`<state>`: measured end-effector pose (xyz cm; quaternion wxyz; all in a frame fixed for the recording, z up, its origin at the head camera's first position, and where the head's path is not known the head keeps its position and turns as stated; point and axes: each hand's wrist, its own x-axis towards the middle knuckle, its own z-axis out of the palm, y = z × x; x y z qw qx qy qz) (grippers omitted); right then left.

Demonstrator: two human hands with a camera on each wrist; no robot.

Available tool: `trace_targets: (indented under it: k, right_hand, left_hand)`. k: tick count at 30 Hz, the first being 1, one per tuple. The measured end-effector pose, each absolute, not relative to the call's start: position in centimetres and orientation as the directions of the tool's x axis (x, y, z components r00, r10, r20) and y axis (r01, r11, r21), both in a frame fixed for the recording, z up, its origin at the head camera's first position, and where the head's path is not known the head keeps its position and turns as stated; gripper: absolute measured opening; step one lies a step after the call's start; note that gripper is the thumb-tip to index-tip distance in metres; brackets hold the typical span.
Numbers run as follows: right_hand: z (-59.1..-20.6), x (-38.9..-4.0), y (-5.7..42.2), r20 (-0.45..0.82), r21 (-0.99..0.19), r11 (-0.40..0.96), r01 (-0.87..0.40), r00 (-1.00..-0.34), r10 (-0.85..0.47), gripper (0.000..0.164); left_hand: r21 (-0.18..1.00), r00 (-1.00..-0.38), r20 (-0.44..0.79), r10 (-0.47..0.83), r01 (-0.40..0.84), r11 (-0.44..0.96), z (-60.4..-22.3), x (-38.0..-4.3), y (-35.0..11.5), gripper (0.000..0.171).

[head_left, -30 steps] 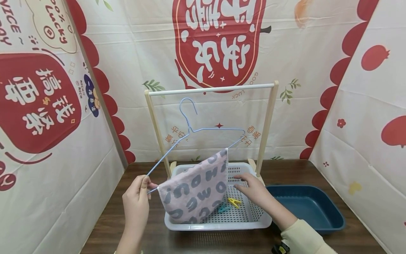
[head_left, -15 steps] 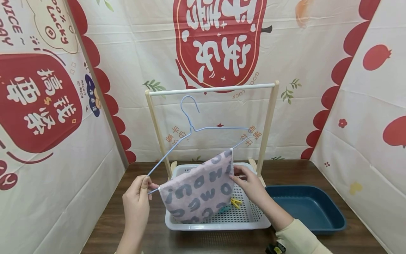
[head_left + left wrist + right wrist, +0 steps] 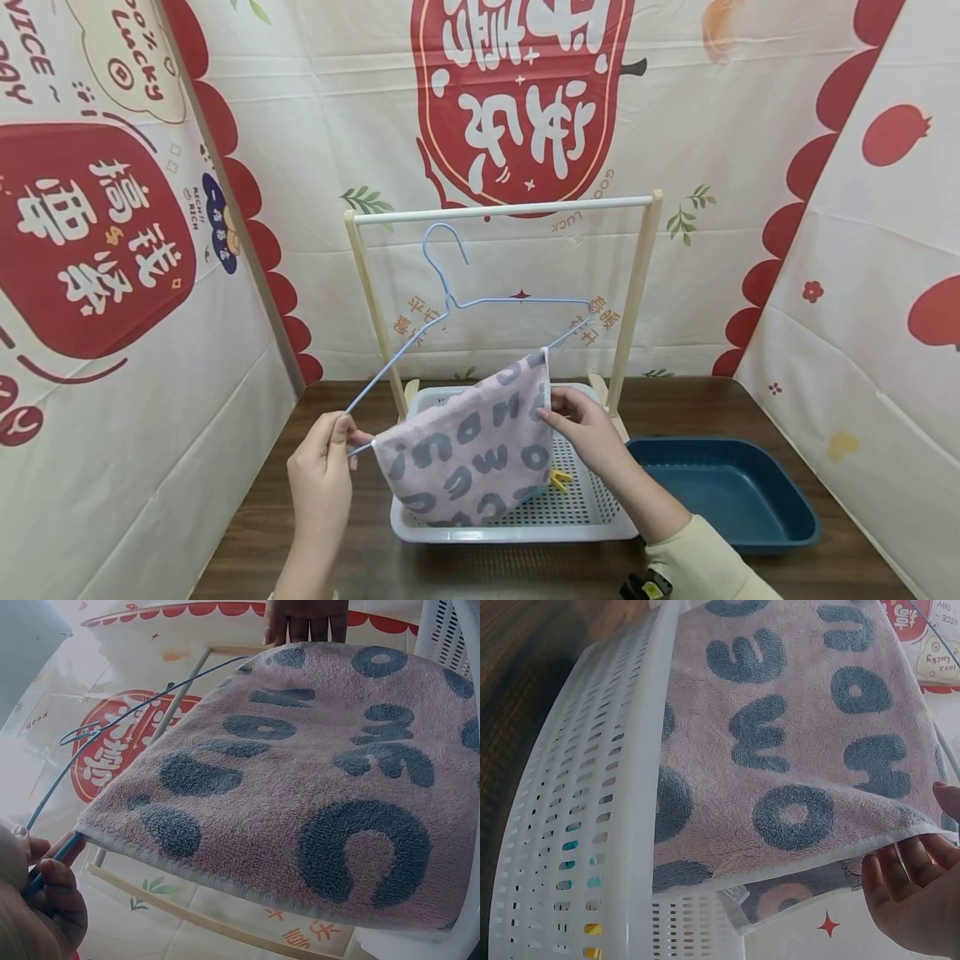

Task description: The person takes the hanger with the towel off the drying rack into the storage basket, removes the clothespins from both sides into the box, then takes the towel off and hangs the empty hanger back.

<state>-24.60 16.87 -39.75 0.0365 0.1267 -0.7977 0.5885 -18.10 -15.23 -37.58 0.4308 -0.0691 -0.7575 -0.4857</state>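
A blue wire clothes hanger [image 3: 420, 329] is tilted, its hook upward. My left hand [image 3: 321, 467] grips it at its lower left corner. Draped over the hanger's bottom bar hangs a pink towel [image 3: 472, 442] with grey letters, its lower part down inside the white basket. At the towel's right edge is my right hand [image 3: 592, 429], pinching the white hem between thumb and fingers. The right wrist view shows those fingers [image 3: 900, 866] at the hem and a second layer of towel behind. A yellow clothespin [image 3: 559, 481] lies in the basket, partly covered by the towel.
The white slotted basket [image 3: 517, 534] stands on the brown wooden table [image 3: 255, 517]. Behind it rises a wooden rack with a white crossbar [image 3: 502, 210]. A dark blue tray [image 3: 731, 492] sits at the right. Printed cloth walls enclose the back and sides.
My right hand has moved left to the towel and taken hold of its right edge. The towel now spreads farther right along the bar, covering most of the teal clothespin. My left hand keeps its grip.
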Motion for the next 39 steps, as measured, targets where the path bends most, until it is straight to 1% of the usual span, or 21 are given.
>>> trace_targets:
  k: [3, 8, 13, 18, 24, 31, 34, 39]
  right_hand:
    - [-40.0, -24.8, 16.9, 0.214, -0.924, 0.281, -0.259, -0.96, -0.18, 0.037]
    - [-41.7, -25.6, 17.2, 0.191, -0.893, 0.359, -0.272, -0.95, -0.245, 0.03]
    - [-43.4, -26.0, 17.6, 0.158, -0.855, 0.433, -0.286, -0.938, -0.309, 0.03]
    - [-43.8, -26.2, 17.7, 0.168, -0.839, 0.448, -0.308, -0.93, -0.326, 0.026]
    - [-43.9, -26.2, 17.7, 0.142, -0.842, 0.456, -0.287, -0.935, -0.326, 0.029]
    - [-43.5, -26.4, 17.6, 0.13, -0.86, 0.434, -0.267, -0.939, -0.32, 0.028]
    - [-43.2, -26.3, 17.3, 0.126, -0.872, 0.415, -0.259, -0.939, -0.32, 0.03]
    - [-42.5, -26.0, 16.6, 0.164, -0.914, 0.311, -0.26, -0.939, -0.302, 0.04]
  left_hand:
    - [0.665, -0.604, 0.731, -0.318, 0.527, 0.53, -37.8, -18.2, -15.5, 0.017]
    - [0.652, -0.576, 0.747, -0.331, 0.54, 0.532, -37.9, -18.1, -15.8, 0.016]
    - [0.66, -0.573, 0.743, -0.347, 0.537, 0.526, -37.9, -18.0, -15.9, 0.016]
    - [0.669, -0.574, 0.734, -0.362, 0.518, 0.533, -37.9, -18.1, -16.0, 0.016]
    - [0.666, -0.567, 0.736, -0.369, 0.509, 0.546, -37.9, -18.1, -16.0, 0.017]
    - [0.673, -0.572, 0.732, -0.371, 0.521, 0.525, -38.0, -18.1, -15.8, 0.017]
    - [0.677, -0.577, 0.727, -0.371, 0.515, 0.526, -38.2, -18.2, -15.6, 0.017]
    - [0.671, -0.582, 0.731, -0.357, 0.518, 0.53, -38.3, -18.2, -15.3, 0.017]
